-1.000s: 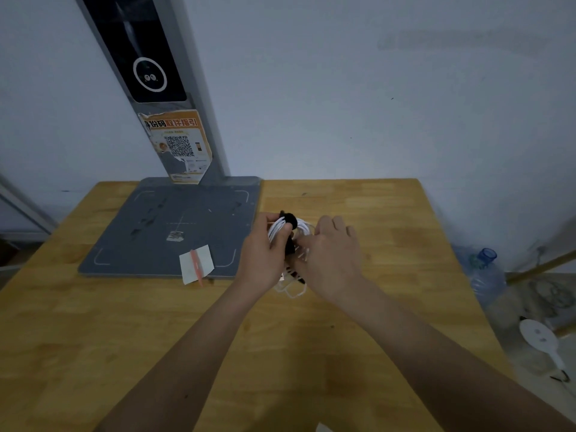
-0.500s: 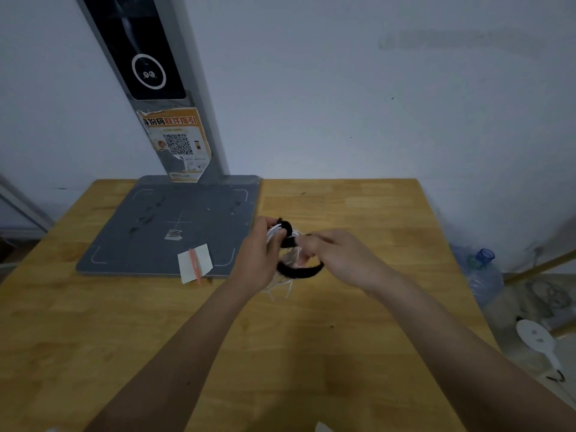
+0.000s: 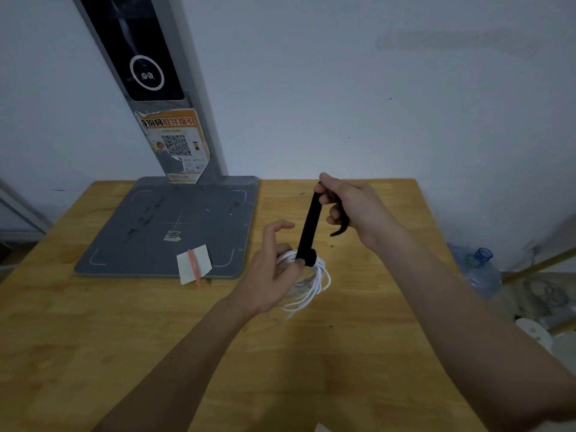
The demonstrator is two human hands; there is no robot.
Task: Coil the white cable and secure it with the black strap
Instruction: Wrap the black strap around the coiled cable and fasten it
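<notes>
**Strap pulled taut above the coil**

My left hand (image 3: pixel 270 275) holds the coiled white cable (image 3: pixel 308 283) just above the wooden surface (image 3: pixel 156 353), thumb pressing the coil, other fingers loosely spread. The black strap (image 3: pixel 310 227) is looped round the coil's top and runs straight up. My right hand (image 3: pixel 349 204) pinches its upper end, fingers curled. Farther left lies a grey base plate (image 3: pixel 168 226), with a paper slip (image 3: pixel 194 267) on its near edge.

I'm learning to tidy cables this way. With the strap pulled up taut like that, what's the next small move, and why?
Probably bring the right hand down and around, wrapping the black strap over the white cable. The strap is stretched upward from the coil, its tail loose, while the left hand holds the loops together.
</notes>
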